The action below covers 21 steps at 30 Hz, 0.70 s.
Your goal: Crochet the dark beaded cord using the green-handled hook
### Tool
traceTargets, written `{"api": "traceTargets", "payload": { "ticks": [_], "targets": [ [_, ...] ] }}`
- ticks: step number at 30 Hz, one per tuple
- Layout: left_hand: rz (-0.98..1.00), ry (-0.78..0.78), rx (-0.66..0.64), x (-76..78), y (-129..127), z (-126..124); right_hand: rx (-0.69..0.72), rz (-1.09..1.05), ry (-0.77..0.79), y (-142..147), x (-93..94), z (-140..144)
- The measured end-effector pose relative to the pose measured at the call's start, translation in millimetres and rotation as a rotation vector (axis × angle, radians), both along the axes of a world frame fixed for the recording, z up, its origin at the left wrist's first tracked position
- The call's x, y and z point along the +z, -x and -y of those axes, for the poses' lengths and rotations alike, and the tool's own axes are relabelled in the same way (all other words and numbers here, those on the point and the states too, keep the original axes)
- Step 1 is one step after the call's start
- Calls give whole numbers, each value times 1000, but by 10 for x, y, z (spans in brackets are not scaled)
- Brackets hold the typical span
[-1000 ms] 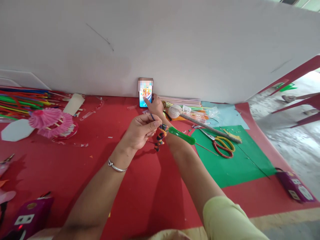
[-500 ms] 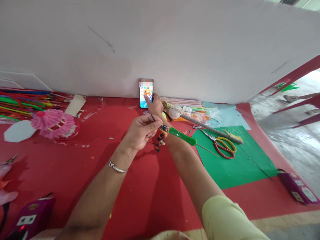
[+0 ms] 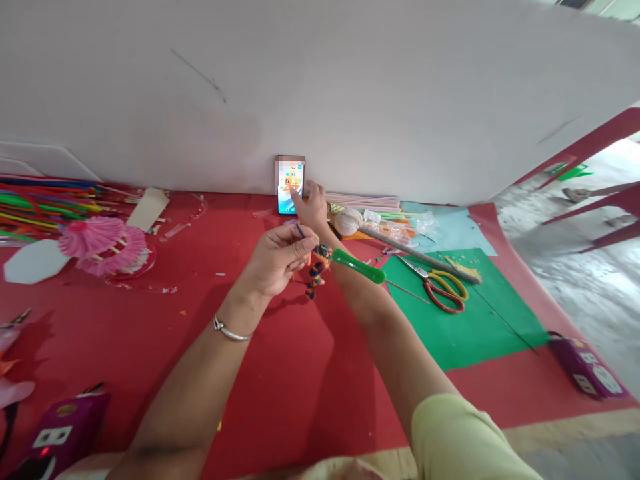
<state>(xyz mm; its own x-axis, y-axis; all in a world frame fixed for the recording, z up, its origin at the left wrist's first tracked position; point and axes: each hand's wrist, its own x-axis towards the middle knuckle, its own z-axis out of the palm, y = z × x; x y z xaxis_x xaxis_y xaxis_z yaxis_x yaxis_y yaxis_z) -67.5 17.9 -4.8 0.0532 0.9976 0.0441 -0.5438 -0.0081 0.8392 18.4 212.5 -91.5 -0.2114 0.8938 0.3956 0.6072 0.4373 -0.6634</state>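
My left hand [image 3: 283, 260] is closed in a pinch on a small multicoloured crochet yarn piece [image 3: 316, 273], which dangles below the fingertips in dark and orange colours. A green-handled crochet hook [image 3: 359, 265] sticks out from the yarn to the right, across my right forearm. Leaning upright against the white wall is a phone [image 3: 284, 200] with its screen lit and app icons showing. My right hand [image 3: 314, 208] reaches to it with fingers apart, the thumb on or just in front of the screen. The other fingers lie beside the phone's right edge.
Red-and-yellow scissors [image 3: 445, 287] and a long stick [image 3: 420, 250] with a white wrapped head rest partly on a green sheet [image 3: 430, 340]. Leftward are a pink pleated ornament [image 3: 107, 243], coloured pipe cleaners [image 3: 40, 203] and a purple socket box [image 3: 63, 427]. Another purple box [image 3: 587, 367] sits at right.
The phone's home screen now shows a different set of icons, and my right thumb has shifted slightly on it. The view has moved a little; my left hand keeps hold of the yarn piece.
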Motion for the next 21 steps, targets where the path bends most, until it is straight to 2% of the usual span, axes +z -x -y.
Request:
{"api": "traceTargets", "payload": {
  "ticks": [1,2,3,7,10,12,15,18,21],
  "targets": [
    [0,-5,4,3,-7,1,-47,-78,3,-127,29,104],
    [-3,-9,10,2,-13,0,-9,-154,40,-274,66,224],
    [-5,-14,28,-4,-19,-4,90,-225,111,-435,110,358],
    [-51,5,115,-57,-36,-35,613,-446,566,-1053,315,967],
    [-77,8,164,-91,-50,-42,798,-610,736,-1286,435,1344],
    [-110,-10,181,-101,-62,-32,811,-758,792,-1314,487,1489],
    [-152,-26,206,-107,-92,-13,706,-934,813,-1257,539,1571],
    [-168,-27,223,-118,-142,-1,617,-974,780,-1184,570,1601],
    [-172,-22,224,-130,-198,9,624,-926,746,-1139,577,1646]
  ]
}}
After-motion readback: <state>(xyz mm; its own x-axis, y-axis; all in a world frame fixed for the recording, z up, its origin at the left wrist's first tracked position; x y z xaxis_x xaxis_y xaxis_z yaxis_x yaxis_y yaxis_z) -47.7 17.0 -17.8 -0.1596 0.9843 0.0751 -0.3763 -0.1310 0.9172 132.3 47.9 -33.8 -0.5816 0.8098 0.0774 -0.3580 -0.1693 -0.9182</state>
